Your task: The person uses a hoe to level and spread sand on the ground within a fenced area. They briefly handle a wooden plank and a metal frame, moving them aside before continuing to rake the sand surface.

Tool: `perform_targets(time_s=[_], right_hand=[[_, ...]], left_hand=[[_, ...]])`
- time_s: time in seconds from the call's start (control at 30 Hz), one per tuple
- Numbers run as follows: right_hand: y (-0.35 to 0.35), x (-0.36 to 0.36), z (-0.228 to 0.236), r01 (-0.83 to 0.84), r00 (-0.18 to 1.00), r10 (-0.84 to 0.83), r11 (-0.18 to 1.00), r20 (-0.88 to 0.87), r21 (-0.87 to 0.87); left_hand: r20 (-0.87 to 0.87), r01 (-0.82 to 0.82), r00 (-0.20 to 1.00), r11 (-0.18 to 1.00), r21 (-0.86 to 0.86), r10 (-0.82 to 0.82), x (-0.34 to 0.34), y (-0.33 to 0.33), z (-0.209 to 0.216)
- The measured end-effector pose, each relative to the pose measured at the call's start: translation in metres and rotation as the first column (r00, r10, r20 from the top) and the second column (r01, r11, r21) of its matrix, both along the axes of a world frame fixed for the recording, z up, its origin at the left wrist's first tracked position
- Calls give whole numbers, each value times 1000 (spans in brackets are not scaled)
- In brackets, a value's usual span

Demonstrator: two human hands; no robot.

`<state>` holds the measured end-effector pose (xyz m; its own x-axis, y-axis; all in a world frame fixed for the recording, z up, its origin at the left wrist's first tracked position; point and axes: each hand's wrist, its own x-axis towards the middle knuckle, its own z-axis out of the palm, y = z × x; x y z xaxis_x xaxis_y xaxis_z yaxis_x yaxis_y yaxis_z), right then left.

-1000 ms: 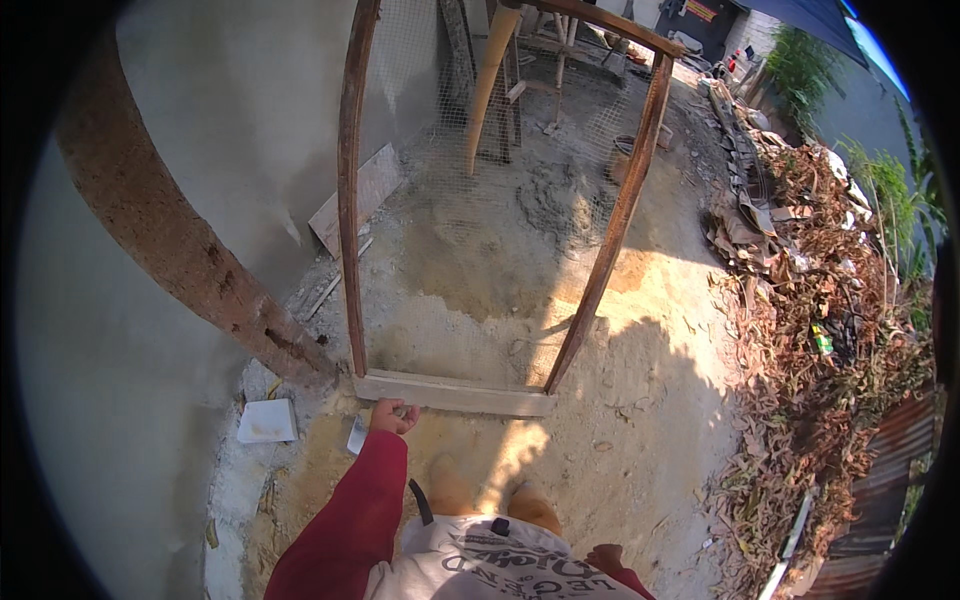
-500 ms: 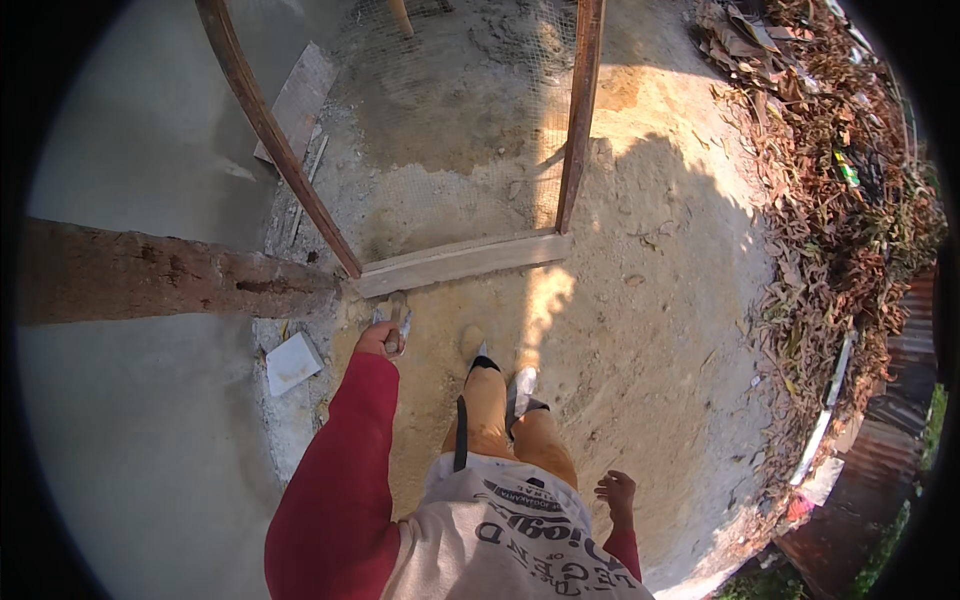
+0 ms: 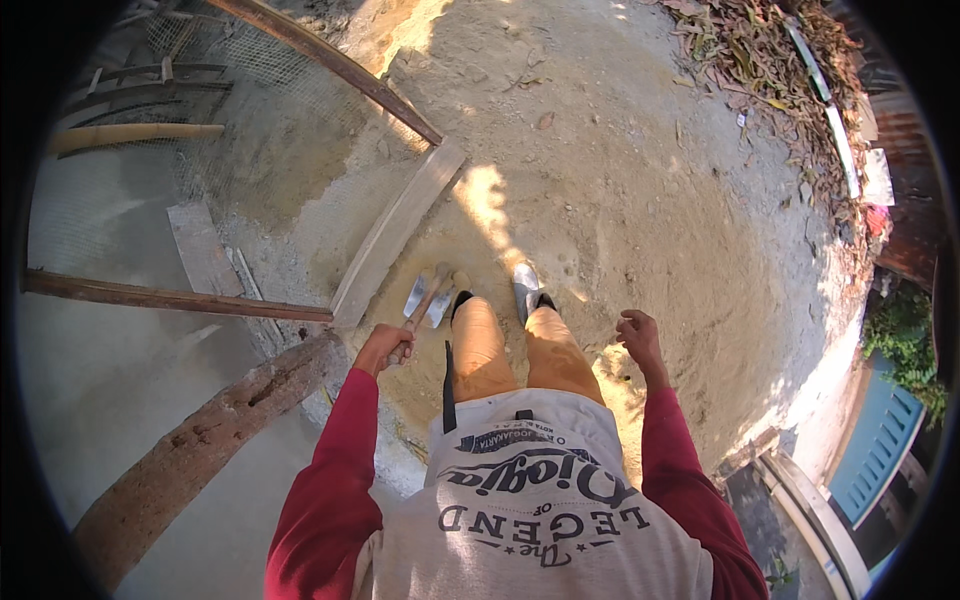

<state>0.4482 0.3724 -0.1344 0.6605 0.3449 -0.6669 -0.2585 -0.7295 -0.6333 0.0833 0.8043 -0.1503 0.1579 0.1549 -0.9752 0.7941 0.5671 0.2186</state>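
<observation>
Black lettering in several lines and sizes, upside down from here, covers the front of one pale shirt (image 3: 560,485) with two dark red sleeves (image 3: 325,470). One tool (image 3: 420,310) with a wooden handle and a shiny metal blade (image 3: 438,313) is ahead of the left leg, beside one pale board (image 3: 400,225); whether it touches the ground, I cannot tell. The left hand (image 3: 385,348) has its grip closed round the handle; the right hand (image 3: 640,335) is well apart, its grip half curled with nothing visible in it. Two brown wooden bars (image 3: 340,65) run from the board's ends, wire mesh (image 3: 275,65) between them. Sandy ground (image 3: 600,200), sunlit in patches, spreads outdoors. One rough timber (image 3: 200,430) shows at left; dry leaves (image 3: 770,75), a rusty sheet (image 3: 915,200) and one blue slotted panel (image 3: 880,450) line the right.
</observation>
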Motion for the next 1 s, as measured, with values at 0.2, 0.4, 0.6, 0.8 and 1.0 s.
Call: perform_targets(time_s=[0.2,0.4,0.6,0.8,1.0], right_hand=[[20,-88,-52,49,979,-53,998,197,25],[153,-146,-23,628,712,-494,766,-499,138],[231,-173,-33,982,120,-595,187,-794,9],[248,-247,-96,961,-6,-796,163,-605,-224],[176,-279,-152,940,90,-772,275,-630,-202]], left_hand=[[174,331,929,944,7,-327,82,-45,99],[303,598,720,780,188,-625,82,-68,193],[285,700,301,414,582,-910,-5,-22,217],[-239,930,147,52,364,-960,-55,-14,187],[-109,924,313,276,263,-944,-66,-59,145]])
